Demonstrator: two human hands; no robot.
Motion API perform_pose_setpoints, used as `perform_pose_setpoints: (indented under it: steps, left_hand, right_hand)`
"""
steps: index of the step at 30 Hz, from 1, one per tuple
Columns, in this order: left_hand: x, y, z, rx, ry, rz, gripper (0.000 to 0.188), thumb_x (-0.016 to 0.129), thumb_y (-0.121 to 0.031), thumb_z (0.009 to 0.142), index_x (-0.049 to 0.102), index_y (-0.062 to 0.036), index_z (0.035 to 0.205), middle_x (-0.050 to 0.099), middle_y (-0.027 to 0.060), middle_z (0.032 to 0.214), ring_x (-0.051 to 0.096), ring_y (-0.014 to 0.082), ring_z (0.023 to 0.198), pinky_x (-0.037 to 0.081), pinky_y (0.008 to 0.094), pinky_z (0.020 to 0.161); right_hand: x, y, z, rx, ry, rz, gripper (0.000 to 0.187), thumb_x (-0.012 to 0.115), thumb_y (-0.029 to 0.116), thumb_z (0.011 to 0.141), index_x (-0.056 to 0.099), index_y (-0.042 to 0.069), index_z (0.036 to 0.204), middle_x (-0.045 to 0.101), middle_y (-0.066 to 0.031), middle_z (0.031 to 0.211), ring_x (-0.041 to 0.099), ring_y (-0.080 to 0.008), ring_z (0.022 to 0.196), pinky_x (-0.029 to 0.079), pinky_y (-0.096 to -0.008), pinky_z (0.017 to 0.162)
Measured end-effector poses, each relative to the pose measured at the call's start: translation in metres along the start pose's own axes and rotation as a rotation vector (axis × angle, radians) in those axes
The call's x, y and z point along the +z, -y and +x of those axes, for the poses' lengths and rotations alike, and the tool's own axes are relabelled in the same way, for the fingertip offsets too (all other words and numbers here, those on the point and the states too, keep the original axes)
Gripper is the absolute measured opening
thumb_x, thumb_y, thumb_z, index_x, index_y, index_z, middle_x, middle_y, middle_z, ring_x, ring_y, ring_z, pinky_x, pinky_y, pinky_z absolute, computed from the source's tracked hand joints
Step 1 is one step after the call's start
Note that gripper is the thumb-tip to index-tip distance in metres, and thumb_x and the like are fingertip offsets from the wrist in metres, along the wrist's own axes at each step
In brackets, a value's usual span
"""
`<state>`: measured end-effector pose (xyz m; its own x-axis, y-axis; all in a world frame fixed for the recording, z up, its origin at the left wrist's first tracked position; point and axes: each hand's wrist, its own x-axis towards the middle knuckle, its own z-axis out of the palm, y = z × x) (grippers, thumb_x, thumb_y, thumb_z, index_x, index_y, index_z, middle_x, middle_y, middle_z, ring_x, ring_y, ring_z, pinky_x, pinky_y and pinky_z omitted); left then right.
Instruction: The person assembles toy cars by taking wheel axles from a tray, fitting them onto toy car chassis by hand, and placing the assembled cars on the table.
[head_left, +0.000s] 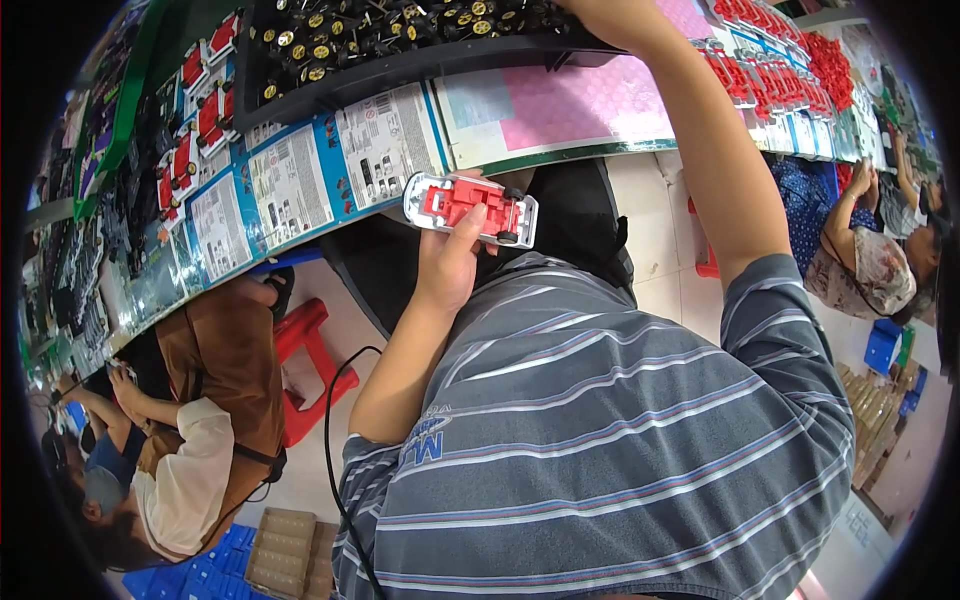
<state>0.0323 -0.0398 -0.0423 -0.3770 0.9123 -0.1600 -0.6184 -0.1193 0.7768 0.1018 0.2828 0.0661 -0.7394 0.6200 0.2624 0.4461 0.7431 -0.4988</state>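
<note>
My left hand (450, 262) holds a toy car (468, 207) over my lap, just off the table's near edge. The car is belly up, with a red underside, a white body and black wheels at its right end; its left end shows no wheels. My thumb presses on the red underside. My right arm stretches forward to the top of the view, where my right hand (612, 22) is at the right end of a black tray (425, 62). The fingers of that hand are cut off by the picture's edge. Loose black wheels with yellow hubs (320, 52) fill the tray.
Several red-and-white toy cars (215, 115) stand left of the tray. More red car parts (765, 85) lie in rows at the far right, beside pink bubble wrap (590, 118). Co-workers sit on both sides, with a red stool (305, 365) at the left. A black cable (330, 450) hangs beside me.
</note>
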Motion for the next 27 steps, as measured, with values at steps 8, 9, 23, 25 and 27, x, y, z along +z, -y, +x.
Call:
perform_pose_setpoints:
  steps: [8, 9, 23, 25, 27]
  left_hand:
    - [0.001, 0.001, 0.003, -0.003, 0.009, 0.062, 0.051, 0.065, -0.023, 0.097, 0.043, -0.0032, 0.139, 0.062, 0.0089, 0.118, 0.064, 0.0140, 0.095, 0.050, 0.0254, 0.066]
    - [0.004, 0.001, 0.004, 0.001, 0.010, 0.073, 0.051, 0.068, -0.023, 0.096, 0.045, -0.0040, 0.137, 0.064, 0.0065, 0.113, 0.064, 0.0114, 0.091, 0.050, 0.0239, 0.065]
    - [-0.021, 0.034, -0.004, 0.102, 0.140, 0.306, 0.036, 0.064, -0.016, 0.099, 0.054, -0.0027, 0.131, 0.062, 0.0072, 0.122, 0.063, 0.0150, 0.101, 0.053, 0.0293, 0.084]
    - [-0.014, 0.022, -0.003, 0.031, 0.102, 0.216, 0.038, 0.063, -0.018, 0.100, 0.052, -0.0036, 0.133, 0.066, 0.0049, 0.109, 0.064, 0.0102, 0.085, 0.052, 0.0247, 0.069]
    - [-0.009, 0.005, -0.005, -0.022, 0.060, 0.145, 0.041, 0.065, -0.021, 0.099, 0.051, -0.0025, 0.133, 0.066, 0.0051, 0.105, 0.064, 0.0102, 0.085, 0.052, 0.0241, 0.067]
  right_hand:
    - [0.020, 0.067, -0.121, -0.219, 0.036, 0.519, 0.018, 0.067, 0.001, 0.087, 0.059, 0.000, 0.102, 0.057, -0.0153, 0.134, 0.061, -0.0154, 0.103, 0.049, -0.0299, 0.093]
    - [0.024, 0.082, -0.135, -0.181, 0.065, 0.519, 0.027, 0.074, 0.013, 0.083, 0.061, 0.002, 0.103, 0.063, -0.0166, 0.125, 0.066, -0.0290, 0.103, 0.053, -0.0376, 0.090]
    - [0.064, 0.114, -0.154, -0.174, 0.236, 0.429, 0.049, 0.081, 0.017, 0.078, 0.061, 0.000, 0.119, 0.064, -0.0184, 0.116, 0.064, -0.0358, 0.100, 0.052, -0.0397, 0.090]
    - [0.059, 0.106, -0.146, -0.234, 0.096, 0.385, 0.048, 0.084, 0.022, 0.078, 0.064, -0.001, 0.115, 0.065, -0.0165, 0.117, 0.065, -0.0312, 0.100, 0.052, -0.0377, 0.089]
    - [0.050, 0.091, -0.134, -0.120, 0.101, 0.367, 0.042, 0.082, 0.020, 0.082, 0.065, -0.001, 0.115, 0.068, -0.0127, 0.109, 0.066, -0.0228, 0.099, 0.052, -0.0349, 0.087]
